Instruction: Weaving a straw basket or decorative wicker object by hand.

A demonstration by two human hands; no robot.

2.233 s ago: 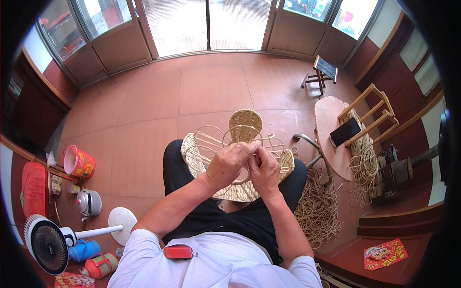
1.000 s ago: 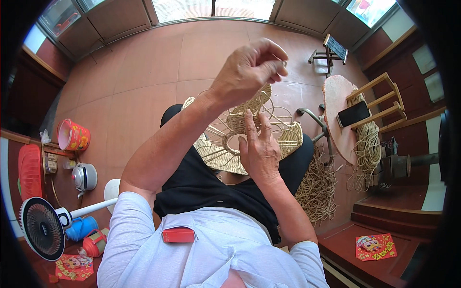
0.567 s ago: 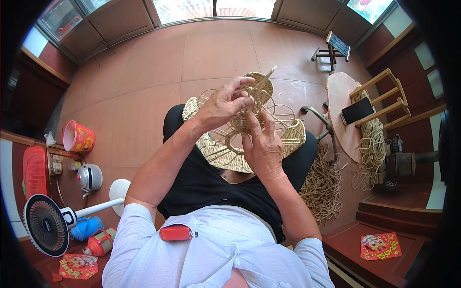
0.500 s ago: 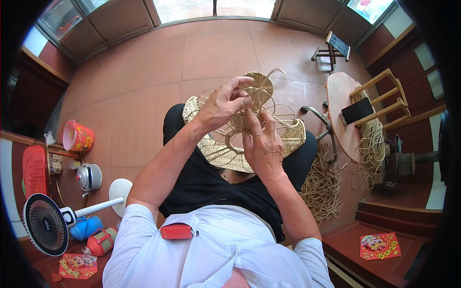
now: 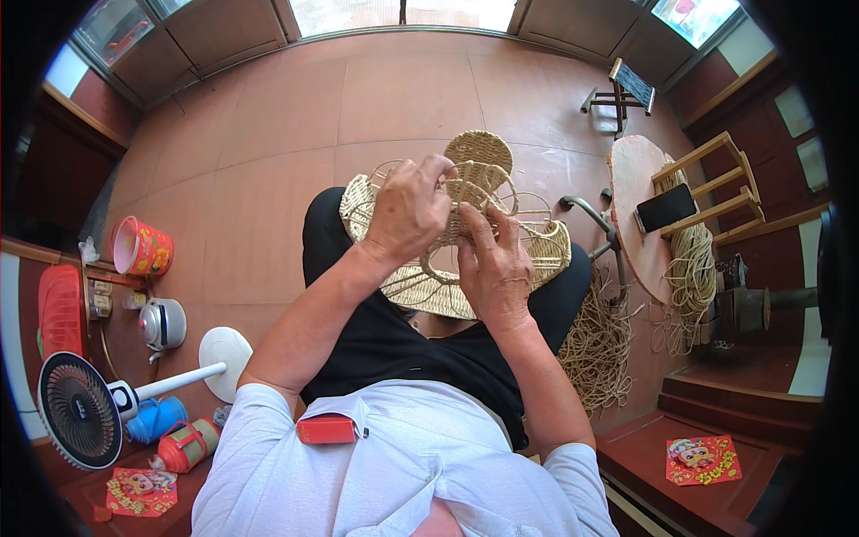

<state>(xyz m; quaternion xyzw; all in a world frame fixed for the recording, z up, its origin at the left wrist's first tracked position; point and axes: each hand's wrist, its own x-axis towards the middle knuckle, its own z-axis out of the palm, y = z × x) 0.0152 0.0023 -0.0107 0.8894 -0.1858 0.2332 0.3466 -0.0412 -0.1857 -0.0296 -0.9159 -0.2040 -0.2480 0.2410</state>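
Observation:
A half-woven straw basket on a wire frame [image 5: 548, 243] rests on my lap, its round woven end [image 5: 480, 149] pointing away from me. My left hand [image 5: 409, 208] lies over the top of the frame with its fingers closed on the weaving near the middle. My right hand [image 5: 491, 264] presses against the woven part just below and to the right, fingers pinching the straw. The strand between the fingers is hidden by the hands.
A heap of loose straw cord [image 5: 598, 347] lies by my right knee. A round wooden stool [image 5: 632, 199] with a phone [image 5: 665, 208] and a cord bundle stands to the right. On the left sit a fan [image 5: 85, 410], a kettle [image 5: 162, 322], and a red bucket [image 5: 140, 246].
My left hand, raised high with a pulled strand a second ago, has come down onto the basket beside my right hand. The right hand stayed on the weaving.

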